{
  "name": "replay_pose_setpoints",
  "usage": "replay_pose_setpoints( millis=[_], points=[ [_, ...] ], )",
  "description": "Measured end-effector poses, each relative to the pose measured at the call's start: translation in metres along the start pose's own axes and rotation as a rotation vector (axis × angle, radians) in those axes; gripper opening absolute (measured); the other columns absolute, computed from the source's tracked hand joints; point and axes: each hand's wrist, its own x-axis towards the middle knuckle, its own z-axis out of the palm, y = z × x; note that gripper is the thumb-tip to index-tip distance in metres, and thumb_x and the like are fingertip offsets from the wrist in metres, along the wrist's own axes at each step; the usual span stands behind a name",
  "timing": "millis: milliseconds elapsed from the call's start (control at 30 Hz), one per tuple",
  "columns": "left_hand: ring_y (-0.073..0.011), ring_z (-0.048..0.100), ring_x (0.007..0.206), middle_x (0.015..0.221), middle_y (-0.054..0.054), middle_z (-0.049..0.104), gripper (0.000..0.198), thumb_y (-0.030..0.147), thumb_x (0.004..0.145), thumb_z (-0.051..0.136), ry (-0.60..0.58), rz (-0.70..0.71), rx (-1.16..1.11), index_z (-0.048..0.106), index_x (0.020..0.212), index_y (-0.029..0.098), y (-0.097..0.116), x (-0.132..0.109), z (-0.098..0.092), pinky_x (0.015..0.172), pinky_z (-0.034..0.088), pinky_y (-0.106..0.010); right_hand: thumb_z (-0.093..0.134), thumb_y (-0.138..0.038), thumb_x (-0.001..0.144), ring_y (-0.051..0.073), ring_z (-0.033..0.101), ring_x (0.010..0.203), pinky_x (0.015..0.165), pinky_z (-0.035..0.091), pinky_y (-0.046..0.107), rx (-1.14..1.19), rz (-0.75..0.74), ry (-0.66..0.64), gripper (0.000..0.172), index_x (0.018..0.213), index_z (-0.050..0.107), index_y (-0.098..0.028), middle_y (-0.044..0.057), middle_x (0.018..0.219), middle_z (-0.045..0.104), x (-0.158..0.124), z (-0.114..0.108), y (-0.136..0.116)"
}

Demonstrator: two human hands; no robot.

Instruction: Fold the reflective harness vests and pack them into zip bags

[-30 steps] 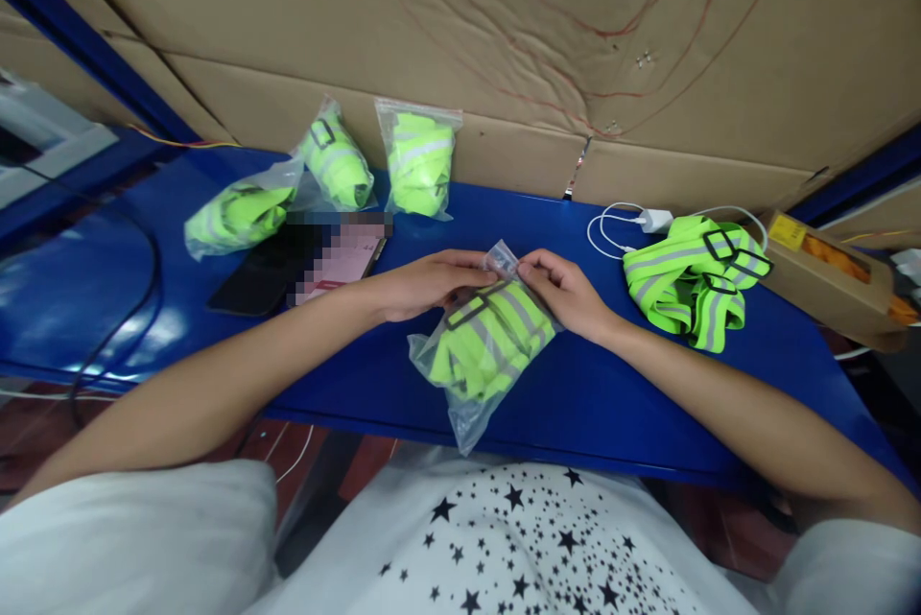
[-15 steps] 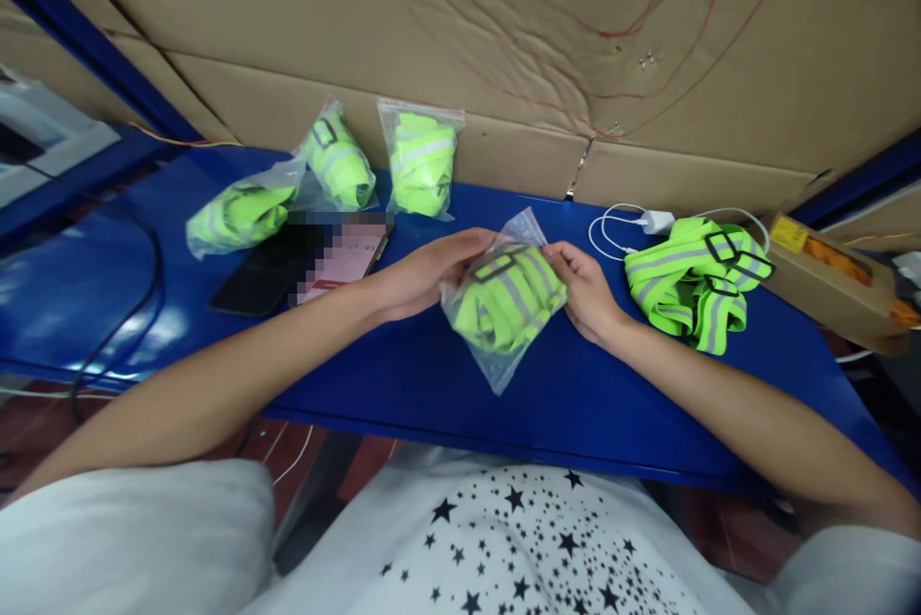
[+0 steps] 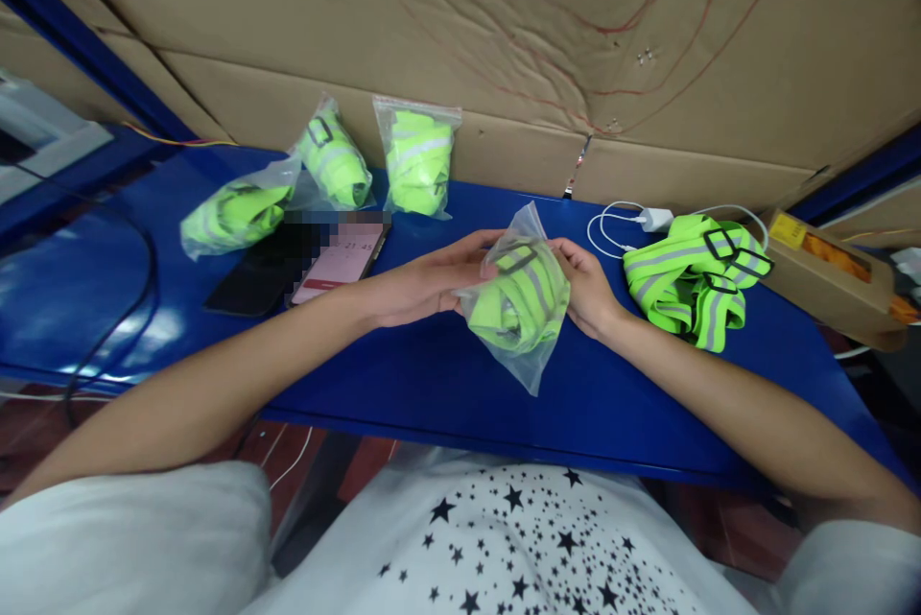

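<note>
Cardboard sheets back a blue tabletop [image 3: 403,375]. Near its front edge, mid-width, a clear bag of neon straps [image 3: 519,300] is gripped between the left hand [image 3: 424,284] and right hand [image 3: 588,287], fingers curled on its sides. Loose straps [image 3: 691,279] lie toward the right edge; three filled bags [image 3: 331,164] and a phone [image 3: 288,260] sit toward the back left.

Clear plastic bag [image 3: 519,308] stuffed with neon-yellow reflective strap, held tilted above blue table; seemingly unsealed.

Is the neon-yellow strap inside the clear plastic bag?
Inside: the neon-yellow strap shows through the clear plastic bag between left hand and right hand.
</note>
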Motion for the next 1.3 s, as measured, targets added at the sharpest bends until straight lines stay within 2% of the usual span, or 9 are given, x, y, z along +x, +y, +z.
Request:
replay_pose_setpoints(
  millis=[133,267,367,467,600,767,967,1133,1300],
  points=[
    [-0.0300,0.067,0.112,0.132,-0.009,0.067,0.069,0.038,0.067,0.088,0.073,0.010,-0.031,0.065,0.131,0.028,0.004,0.002,-0.002,0.080,0.056,-0.030,0.063,-0.066,0.086,0.013,0.046,0.059,0.053,0.038,0.026,-0.184,-0.108,0.008,0.043,0.085,0.057,-0.023,-0.003,0.067,0.054,0.000,-0.002,0.004],
    [-0.0230,0.069,0.091,0.114,-0.007,0.073,0.050,0.025,0.065,0.080,0.161,0.010,0.011,0.071,0.115,0.023,0.006,0.007,-0.006,0.071,0.052,-0.027,0.058,-0.055,0.093,0.012,0.040,0.055,0.051,0.034,0.026,-0.239,-0.131,0.040,0.040,0.072,0.046,-0.023,-0.004,0.061,0.043,-0.005,-0.002,0.000],
    [-0.0145,0.062,0.074,0.096,-0.004,0.073,0.036,0.020,0.065,0.074,0.319,0.055,0.114,0.072,0.101,0.018,0.005,0.011,-0.009,0.061,0.042,-0.022,0.060,-0.053,0.093,0.013,0.043,0.058,0.055,0.036,0.026,-0.287,-0.189,-0.004,0.040,0.070,0.046,-0.023,-0.003,0.062,0.047,-0.011,0.000,-0.006],
    [-0.0106,0.054,0.065,0.081,-0.001,0.068,0.026,0.020,0.068,0.070,0.388,0.072,0.223,0.072,0.093,0.016,0.005,0.014,-0.012,0.058,0.037,-0.022,0.057,-0.056,0.096,0.012,0.046,0.057,0.055,0.036,0.027,-0.320,-0.244,-0.089,0.039,0.077,0.050,-0.023,-0.003,0.064,0.053,-0.017,0.002,-0.009],
    [-0.0115,0.054,0.069,0.080,0.000,0.065,0.020,0.022,0.073,0.064,0.416,0.157,0.417,0.071,0.091,0.016,0.003,0.016,-0.017,0.062,0.038,-0.022,0.058,-0.062,0.094,0.013,0.053,0.058,0.055,0.039,0.027,-0.294,-0.192,-0.201,0.040,0.086,0.054,-0.023,-0.002,0.069,0.060,-0.017,0.003,-0.007],
    [-0.0126,0.057,0.073,0.084,-0.003,0.068,0.019,0.030,0.081,0.065,0.406,0.305,0.612,0.069,0.093,0.016,0.001,0.017,-0.022,0.064,0.040,-0.023,0.064,-0.064,0.089,0.016,0.061,0.073,0.066,0.048,0.028,-0.219,-0.151,-0.252,0.042,0.096,0.059,-0.023,0.001,0.081,0.064,-0.008,0.004,-0.002],
    [-0.0126,0.058,0.069,0.086,-0.004,0.068,0.039,0.049,0.080,0.076,0.392,0.311,0.655,0.070,0.099,0.016,-0.001,0.015,-0.020,0.061,0.041,-0.023,0.064,-0.056,0.091,0.016,0.058,0.079,0.072,0.047,0.029,-0.310,-0.219,-0.160,0.035,0.101,0.063,-0.023,0.001,0.087,0.063,-0.005,0.003,0.000],
    [-0.0125,0.058,0.069,0.086,-0.005,0.069,0.038,0.050,0.082,0.076,0.421,0.341,0.683,0.070,0.095,0.016,-0.002,0.013,-0.017,0.062,0.043,-0.023,0.061,-0.039,0.093,0.016,0.059,0.081,0.075,0.045,0.029,-0.407,-0.249,-0.129,0.019,0.103,0.061,-0.022,0.001,0.089,0.065,-0.010,0.004,-0.004],
    [-0.0112,0.055,0.067,0.083,-0.004,0.068,0.035,0.049,0.084,0.073,0.451,0.354,0.715,0.071,0.094,0.015,-0.001,0.013,-0.015,0.060,0.040,-0.023,0.058,-0.026,0.090,0.016,0.058,0.070,0.067,0.041,0.030,-0.696,-0.316,-0.055,0.012,0.101,0.057,-0.023,0.000,0.081,0.065,-0.016,0.006,-0.006]
  ],
)
